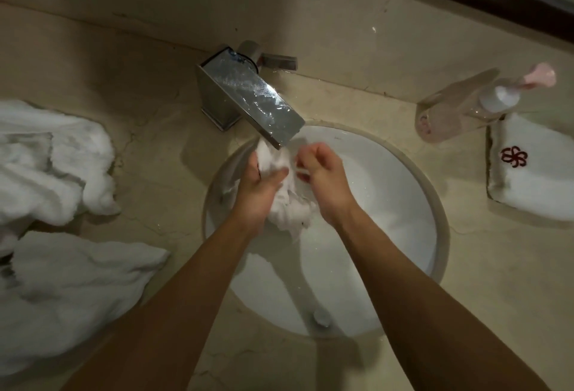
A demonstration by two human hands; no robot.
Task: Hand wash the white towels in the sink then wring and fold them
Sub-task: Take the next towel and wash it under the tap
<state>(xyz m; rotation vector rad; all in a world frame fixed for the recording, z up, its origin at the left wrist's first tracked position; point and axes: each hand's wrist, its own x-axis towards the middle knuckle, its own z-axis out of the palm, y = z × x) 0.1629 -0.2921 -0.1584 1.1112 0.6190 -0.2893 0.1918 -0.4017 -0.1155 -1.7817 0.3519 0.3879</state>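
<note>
Both hands grip a towel over the sink.
Left hand (259,187) and right hand (323,173) clutch the wet towel (287,204) under the tap (248,95), above the sink (388,192); crumpled towels (52,157) left of the sink, soap bottle (466,105) right, on the beige surface (155,148).

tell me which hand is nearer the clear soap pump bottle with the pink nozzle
Right. The right hand is over the white round sink, on the side toward the clear soap pump bottle; the left hand grips the wet white towel farther away.

Dim warm light, soft blur, wide-angle distortion
</note>
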